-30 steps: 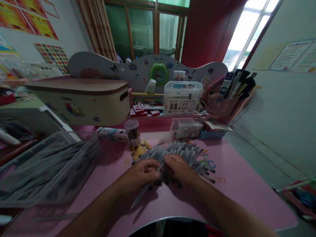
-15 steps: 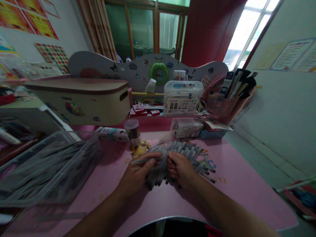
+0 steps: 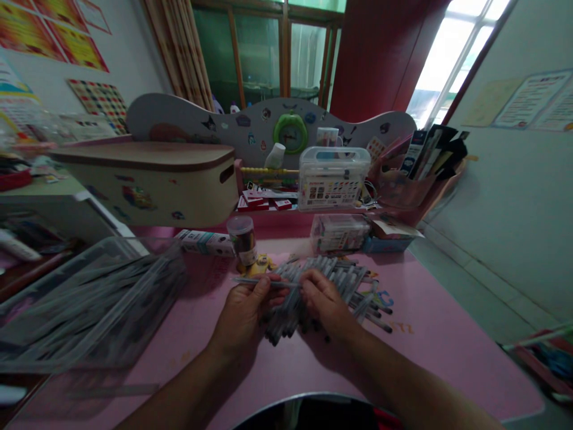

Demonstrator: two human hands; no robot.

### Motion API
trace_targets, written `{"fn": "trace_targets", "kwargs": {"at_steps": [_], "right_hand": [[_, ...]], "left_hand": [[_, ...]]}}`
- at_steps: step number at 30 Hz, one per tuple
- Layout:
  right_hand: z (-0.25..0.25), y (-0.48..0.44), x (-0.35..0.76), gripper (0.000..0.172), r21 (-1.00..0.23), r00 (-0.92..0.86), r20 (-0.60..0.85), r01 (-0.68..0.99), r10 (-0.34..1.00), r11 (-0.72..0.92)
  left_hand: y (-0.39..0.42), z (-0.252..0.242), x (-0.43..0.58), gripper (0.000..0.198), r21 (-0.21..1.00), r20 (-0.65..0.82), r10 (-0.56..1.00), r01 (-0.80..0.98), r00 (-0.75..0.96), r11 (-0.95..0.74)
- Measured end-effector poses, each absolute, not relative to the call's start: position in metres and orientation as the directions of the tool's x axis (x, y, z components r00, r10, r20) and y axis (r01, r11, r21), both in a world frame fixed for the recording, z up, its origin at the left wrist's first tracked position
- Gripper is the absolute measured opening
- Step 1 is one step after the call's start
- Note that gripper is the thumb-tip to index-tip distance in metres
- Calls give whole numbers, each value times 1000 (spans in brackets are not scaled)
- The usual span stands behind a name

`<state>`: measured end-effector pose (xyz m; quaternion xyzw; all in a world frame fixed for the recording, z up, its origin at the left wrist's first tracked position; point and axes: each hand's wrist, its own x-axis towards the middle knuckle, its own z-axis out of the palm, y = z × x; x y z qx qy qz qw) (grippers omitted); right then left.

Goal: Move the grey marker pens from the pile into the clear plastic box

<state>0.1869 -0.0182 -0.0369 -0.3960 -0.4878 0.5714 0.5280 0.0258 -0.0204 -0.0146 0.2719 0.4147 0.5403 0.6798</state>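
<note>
A slim pale pen [image 3: 244,280] lies level between my hands. My left hand [image 3: 239,313] is closed on it, thumb on top and fingers beneath. At the other end, my right hand [image 3: 326,301] pinches the pen's tip, and its curled fingers hide the grip in part. Under and behind both hands is a pile of similar clear-grey pens [image 3: 347,279] with dark ends, lying slantwise on the pink table [image 3: 385,376]. Left of my hands stands a clear plastic bin [image 3: 154,322] holding many thin grey pieces, blurred.
Behind the pile stand a lidded clear jar [image 3: 242,242], a long white box [image 3: 206,243] and a clear plastic case [image 3: 338,233]. A blue box [image 3: 389,242] sits at the back right. Farther back are a large cream bin [image 3: 179,191] and a handled clear case [image 3: 333,179].
My hands have shifted slightly; the pen now sits level between them, with my left thumb and fingers raised higher along it. The pile looks about the same.
</note>
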Motion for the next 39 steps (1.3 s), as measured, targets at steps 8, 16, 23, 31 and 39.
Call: {"fn": "trace_targets", "kwargs": {"at_steps": [8,16,23,31,39], "right_hand": [[-41,-16,188,31,-970,-162,14,-243,987,-26],[-42,-16,186,42,-971,-208,-53,-218,977,-99],[-41,-15,187,41,-950,-209,-86,-278,974,-143],[-42,-16,186,48,-920,-236,-85,-353,968,-167],[-40,-13,186,41,-949,-202,-110,-270,973,-163]], "left_hand": [[-24,-13,28,28,825,-242,967,-507,84,251],[-23,-16,27,28,841,-212,973,-491,86,227],[-24,-15,26,27,842,-219,973,-488,77,228],[-17,-21,23,30,863,-193,979,-464,69,202],[-14,-20,22,32,852,-219,975,-482,26,204]]}}
